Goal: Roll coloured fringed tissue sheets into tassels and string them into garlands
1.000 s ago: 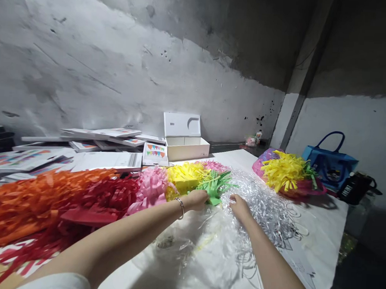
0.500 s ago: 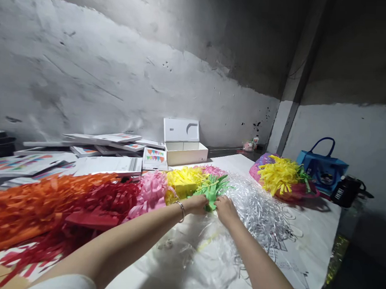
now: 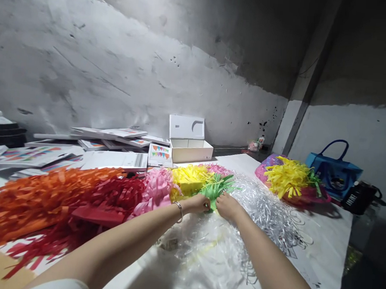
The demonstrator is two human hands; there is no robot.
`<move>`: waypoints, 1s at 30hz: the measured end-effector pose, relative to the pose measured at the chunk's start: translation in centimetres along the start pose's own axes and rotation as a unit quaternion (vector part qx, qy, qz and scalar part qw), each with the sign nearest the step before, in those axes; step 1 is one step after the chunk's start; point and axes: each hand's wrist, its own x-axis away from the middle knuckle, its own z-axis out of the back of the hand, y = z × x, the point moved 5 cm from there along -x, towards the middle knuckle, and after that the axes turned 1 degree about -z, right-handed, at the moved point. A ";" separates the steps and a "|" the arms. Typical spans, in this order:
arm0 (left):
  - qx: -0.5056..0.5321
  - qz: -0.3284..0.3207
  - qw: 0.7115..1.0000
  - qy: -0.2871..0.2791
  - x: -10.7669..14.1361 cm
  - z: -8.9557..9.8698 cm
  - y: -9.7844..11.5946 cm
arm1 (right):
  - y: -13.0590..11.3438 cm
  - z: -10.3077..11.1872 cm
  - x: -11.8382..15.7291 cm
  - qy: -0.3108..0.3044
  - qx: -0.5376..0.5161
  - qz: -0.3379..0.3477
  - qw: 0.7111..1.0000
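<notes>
Both hands meet over a green paper tassel [image 3: 217, 185] in the middle of the table. My left hand [image 3: 199, 203], with a bangle at the wrist, has its fingers curled closed at the tassel's left edge. My right hand [image 3: 229, 206] pinches at its near right side; the fingertips are partly hidden. A yellow tassel [image 3: 190, 181] lies just left of the green one, followed by a pink tassel [image 3: 158, 188], dark red tassels [image 3: 112, 196] and orange tassels [image 3: 47, 201]. Clear plastic bags [image 3: 203, 257] lie below my wrists.
Silver tinsel strands [image 3: 267, 208] spread to the right. Beyond them, yellow fringe [image 3: 288, 177] rests on a pink and purple bundle. A blue bag [image 3: 334, 171] and a black bottle [image 3: 360, 197] stand far right. An open white box [image 3: 191, 152] and flat printed boxes [image 3: 114, 160] line the back.
The whole view has shifted, so things sit slightly further right. Both hands stay at the green tassel, with only small finger movement.
</notes>
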 end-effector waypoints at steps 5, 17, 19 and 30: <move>0.005 0.036 0.999 -0.038 0.6 -0.3 0.1 | 0.1 0.1 -1.2 -0.008 -0.018 0.011 1.000; 0.180 0.090 0.913 0.355 2.7 11.8 0.9 | 3.6 10.4 0.7 0.313 -0.123 -0.219 0.916; 0.228 0.083 0.873 0.424 4.9 16.0 0.8 | 1.5 11.7 1.9 0.330 -0.144 -0.202 0.911; 0.310 0.081 0.794 0.517 32.7 22.3 5.3 | -19.2 8.1 -1.9 0.045 -0.215 -0.027 0.975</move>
